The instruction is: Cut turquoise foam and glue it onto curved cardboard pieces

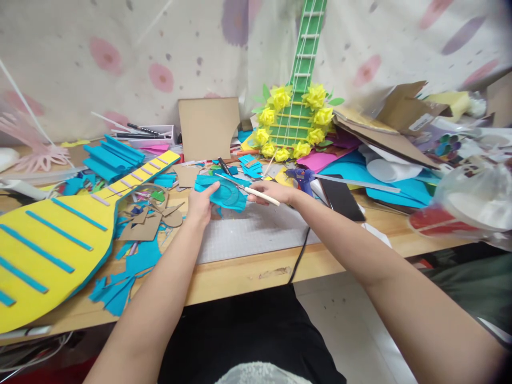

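My left hand pinches the left side of a piece of blue crepe paper, held above a grey cutting mat. A round outline shows on the paper. In my right hand is a pair of scissors with white handles, its blades pointing left along the paper's upper part. Whether the blades are cutting into it I cannot tell. Just beyond the paper lies a black pen or marker.
A yellow paper lute shape with blue strips lies at left, near cardboard and blue scraps. At the back stands a green guitar shape ringed with yellow flowers. A purple glue gun, a phone and a plastic tub lie rightward.
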Demonstrator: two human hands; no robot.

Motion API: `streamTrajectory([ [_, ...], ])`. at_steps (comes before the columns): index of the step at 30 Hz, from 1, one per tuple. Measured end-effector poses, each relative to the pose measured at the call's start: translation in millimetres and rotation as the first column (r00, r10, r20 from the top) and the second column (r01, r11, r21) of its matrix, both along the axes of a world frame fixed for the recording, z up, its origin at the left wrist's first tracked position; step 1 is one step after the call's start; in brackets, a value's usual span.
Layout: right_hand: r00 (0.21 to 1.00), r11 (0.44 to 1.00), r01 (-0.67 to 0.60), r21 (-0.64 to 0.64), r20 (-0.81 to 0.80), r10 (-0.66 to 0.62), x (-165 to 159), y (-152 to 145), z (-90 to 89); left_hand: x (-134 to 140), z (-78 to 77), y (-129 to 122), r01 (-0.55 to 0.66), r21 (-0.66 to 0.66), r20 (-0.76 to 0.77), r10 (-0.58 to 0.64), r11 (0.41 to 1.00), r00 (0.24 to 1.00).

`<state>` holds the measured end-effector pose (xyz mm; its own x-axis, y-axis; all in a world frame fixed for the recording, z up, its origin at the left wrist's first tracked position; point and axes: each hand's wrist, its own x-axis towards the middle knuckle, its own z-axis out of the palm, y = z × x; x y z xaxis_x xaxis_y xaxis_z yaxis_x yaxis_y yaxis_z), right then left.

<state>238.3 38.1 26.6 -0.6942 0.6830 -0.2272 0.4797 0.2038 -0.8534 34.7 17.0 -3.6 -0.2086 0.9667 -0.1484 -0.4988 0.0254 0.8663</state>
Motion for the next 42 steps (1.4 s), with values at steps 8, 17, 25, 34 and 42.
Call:
streamTrajectory([
  [8, 0.999, 0.997, 0.017, 0.072, 0.05, -0.021, 5, 4, -3.6, 0, -0.9, 0, -0.014, 0.011, -0.021, 0.014, 1.0, 1.0],
  [17, 0.993, 0.985, -0.104, 0.137, 0.077, 0.094, 7, 3, 2.8, -3, -1.9, 1, -0.015, 0.082, -0.111, 0.024, 0.997, 0.994],
  [25, 0.99, 0.985, -0.127, 0.119, 0.084, 0.117, 1, 5, 0.1, -9, -4.4, 3, 0.029, 0.099, -0.219, -0.007, 0.995, 0.976],
  [34, 0.993, 0.988, -0.11, 0.106, 0.065, 0.103, -2, 4, 2.8, -8, -2.0, 1, 0.032, 0.062, -0.193, -0.019, 0.998, 0.981],
  [42, 0.996, 0.997, -0.061, 0.045, 0.071, 0.057, -1, 2, 4.2, -12, -5.3, 6, 0.04, 0.064, -0.207, -0.026, 0.997, 0.978],
])
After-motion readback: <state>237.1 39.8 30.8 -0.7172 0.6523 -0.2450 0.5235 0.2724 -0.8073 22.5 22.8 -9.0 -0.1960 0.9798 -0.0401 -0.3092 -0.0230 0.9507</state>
